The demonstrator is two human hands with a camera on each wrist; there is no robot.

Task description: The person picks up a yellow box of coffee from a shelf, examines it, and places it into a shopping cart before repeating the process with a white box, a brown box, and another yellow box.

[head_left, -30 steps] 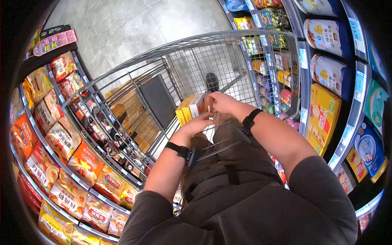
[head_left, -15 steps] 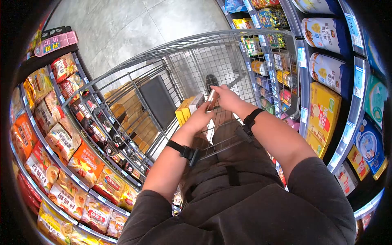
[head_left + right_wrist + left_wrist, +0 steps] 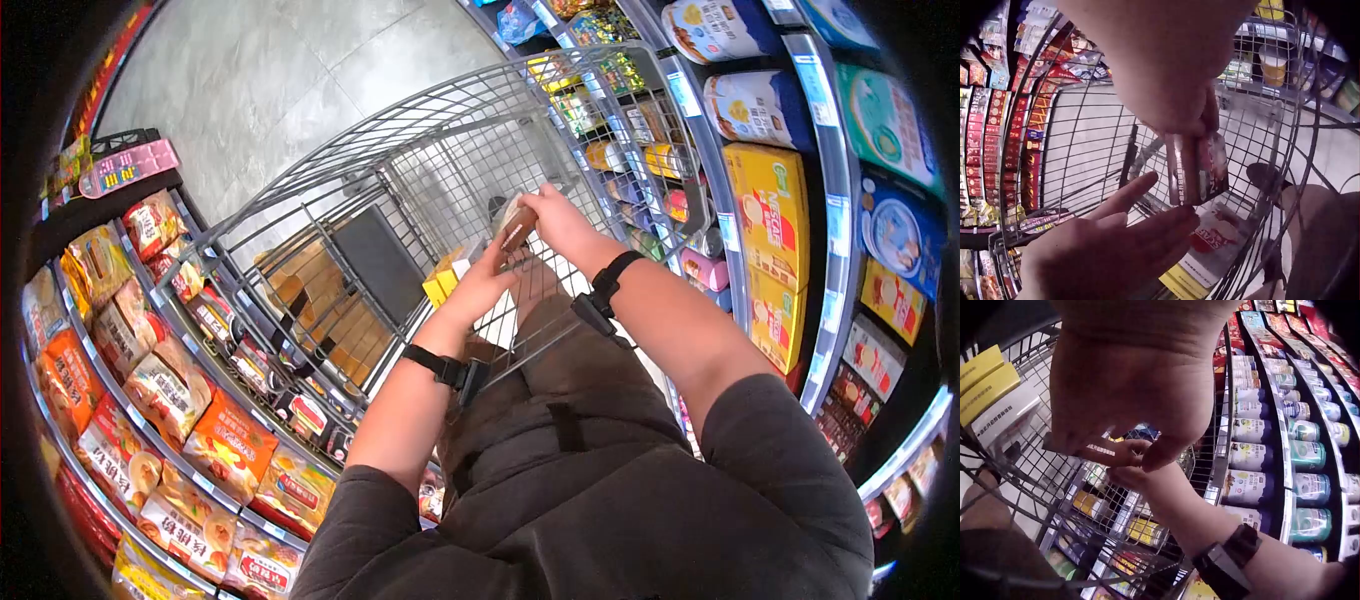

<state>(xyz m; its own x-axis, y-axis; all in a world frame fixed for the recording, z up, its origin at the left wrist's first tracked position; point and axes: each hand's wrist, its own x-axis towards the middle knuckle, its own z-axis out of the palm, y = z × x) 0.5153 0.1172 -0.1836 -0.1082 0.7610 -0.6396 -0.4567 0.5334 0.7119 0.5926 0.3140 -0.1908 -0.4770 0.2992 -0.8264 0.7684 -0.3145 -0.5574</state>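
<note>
Brown box (image 3: 1192, 169), one, held aloft over the cart (image 3: 470, 165), tilted. Right hand (image 3: 560, 220): finger and thumb pinch the box's upper end, a hold that leaves its sides bare. Left hand (image 3: 1119, 244): fingers straight, one apart from the rest, tips at the box's lower corner, seemingly to steady it or turn it; whether they bear weight, cannot tell. White box (image 3: 1007, 415) and two yellow boxes (image 3: 988, 387), in the cart, set side by side, presumably for neat packing. By view: right wrist alone gives the brown box's printed front and the red cup on the white box; left wrist gives the pinch and long rows of tins (image 3: 1250, 453), left fingertips unclear; head alone gives both forearms and the bags (image 3: 230, 445) on the left-hand shelves.
</note>
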